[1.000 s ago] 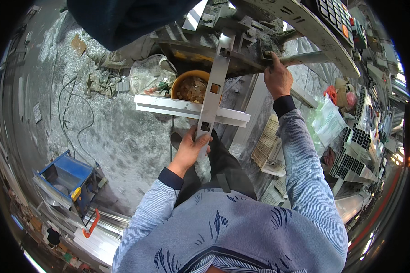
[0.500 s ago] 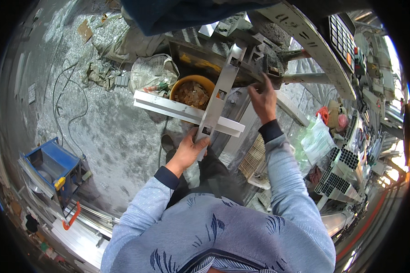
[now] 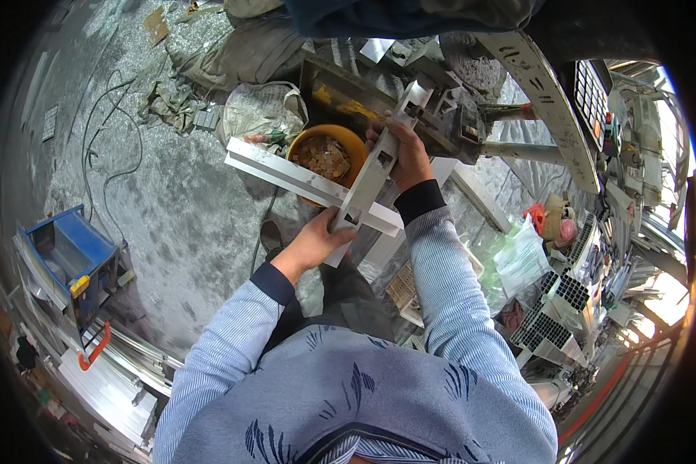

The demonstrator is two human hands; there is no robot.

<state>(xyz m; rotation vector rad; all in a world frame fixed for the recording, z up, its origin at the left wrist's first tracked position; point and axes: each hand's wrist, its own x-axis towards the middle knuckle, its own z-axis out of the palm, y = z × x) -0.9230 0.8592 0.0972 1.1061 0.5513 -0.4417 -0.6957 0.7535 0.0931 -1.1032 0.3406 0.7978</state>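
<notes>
A silvery metal profile [image 3: 367,189] with several square cut-outs slants in front of me. My left hand [image 3: 317,241] is closed round its near end. Higher up, my right hand [image 3: 408,153] grips the same profile near its far end, thumb on top. Beneath it, crossing at an angle, lies a second white-silver metal profile [image 3: 278,174]. Under the crossed pieces stands a yellow bucket [image 3: 353,143] holding brownish chips. The far tip of the held profile is beside a machine's metal fixture [image 3: 438,116].
A control panel with a keypad [image 3: 588,94] stands at the far right on a pale arm [image 3: 553,104]. Black crates [image 3: 540,317] and plastic bags sit on the right. At left are a blue cart [image 3: 77,251] and a cable [image 3: 135,166] on the floor.
My right hand, which was apart from the profile with its fingers spread, has moved left and closed on its far part. My left hand keeps its hold.
</notes>
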